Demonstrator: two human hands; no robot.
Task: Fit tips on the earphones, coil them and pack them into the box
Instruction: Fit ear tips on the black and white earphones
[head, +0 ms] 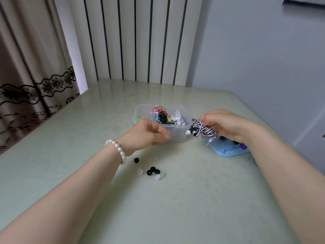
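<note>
My right hand (226, 125) grips a coiled pair of black-and-white striped earphones (202, 130) just right of the clear plastic box (177, 134). A white earbud sticks out to the left and the jack hangs below. The box holds several coiled earphones in red, blue, black and white (164, 116). My left hand (147, 133), with a pearl bracelet on the wrist, hovers in front of the box with fingers curled, and I cannot tell whether it pinches anything. Several loose black and clear ear tips (153, 171) lie on the table below my left hand.
A light blue lid (226, 152) lies under my right hand with dark and purple small items on it. The pale green table (175, 208) ends at a wall and radiator at the back. A curtain hangs at the left.
</note>
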